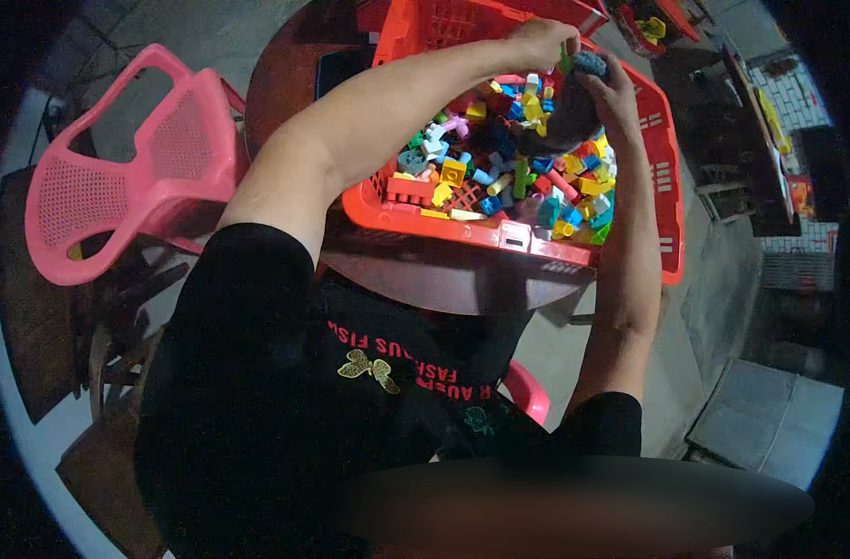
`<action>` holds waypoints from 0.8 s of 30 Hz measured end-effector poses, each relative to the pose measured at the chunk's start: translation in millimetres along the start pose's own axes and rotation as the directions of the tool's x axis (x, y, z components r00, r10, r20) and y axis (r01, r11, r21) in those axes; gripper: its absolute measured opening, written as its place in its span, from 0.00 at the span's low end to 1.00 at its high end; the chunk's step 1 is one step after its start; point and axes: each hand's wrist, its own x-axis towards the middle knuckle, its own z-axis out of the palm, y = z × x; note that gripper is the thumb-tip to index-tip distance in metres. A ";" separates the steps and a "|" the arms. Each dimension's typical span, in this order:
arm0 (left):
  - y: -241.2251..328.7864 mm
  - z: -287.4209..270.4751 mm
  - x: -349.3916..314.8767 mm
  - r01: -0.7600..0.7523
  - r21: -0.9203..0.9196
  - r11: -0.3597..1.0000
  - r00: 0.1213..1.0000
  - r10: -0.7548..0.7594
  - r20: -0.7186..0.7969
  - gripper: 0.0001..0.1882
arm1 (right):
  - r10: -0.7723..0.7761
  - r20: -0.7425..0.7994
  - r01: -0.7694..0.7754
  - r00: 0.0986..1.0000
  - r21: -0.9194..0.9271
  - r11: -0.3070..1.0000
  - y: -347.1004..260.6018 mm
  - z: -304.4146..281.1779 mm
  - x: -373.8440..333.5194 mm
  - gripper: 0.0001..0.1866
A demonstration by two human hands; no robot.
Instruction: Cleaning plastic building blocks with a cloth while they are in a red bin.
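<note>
Both my hands meet over the far right part of a red plastic crate [425,224] filled with colourful toy building blocks [455,172]. My left hand [543,45] is closed, its fingers pinching a small green piece [565,62]. Just beside it, my right hand [617,96] curls round a grey-blue piece [590,63], whose kind I cannot make out. The two pieces are close together; whether they touch is unclear. Below the hands, a dark shadow covers part of the blocks.
The crate rests on a round brown table [299,88]. A pink plastic armchair [187,140] stands to the left. Another red container with a yellow item [652,30] is at the far right. A grey box [765,419] sits on the floor at the lower right.
</note>
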 end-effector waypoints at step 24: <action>17.8 2.4 4.9 -0.232 0.007 0.973 0.967 0.232 -0.103 0.21 | 0.119 -0.096 -0.070 0.988 0.409 0.910 -5.4 -6.4 5.1 0.17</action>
